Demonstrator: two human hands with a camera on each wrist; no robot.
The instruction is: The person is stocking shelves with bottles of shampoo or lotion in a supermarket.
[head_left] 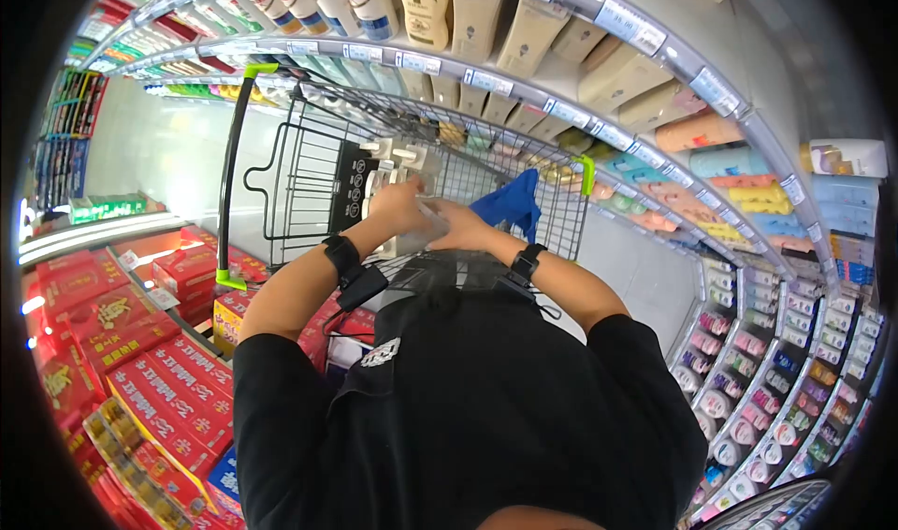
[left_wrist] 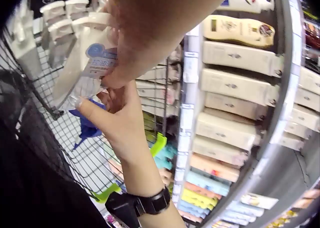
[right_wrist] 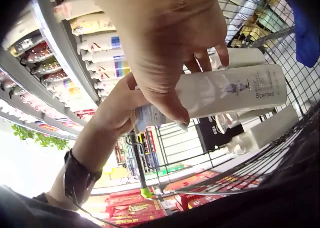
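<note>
Both hands hold a whitish bottle with small printed text, over the shopping cart. My left hand grips one end of it; in the left wrist view a label with a blue round mark shows beside that hand. My right hand has its thumb and fingers on opposite sides of the bottle's body. Several similar pale bottles stand or lie in the cart near the hands. A crumpled blue cloth is in the cart, to the right of the hands.
The black wire cart has green corner pieces and a dark sign panel. Shelves of bottles and tubes curve along the far side and right. Red boxes are stacked at the left, close to my left arm.
</note>
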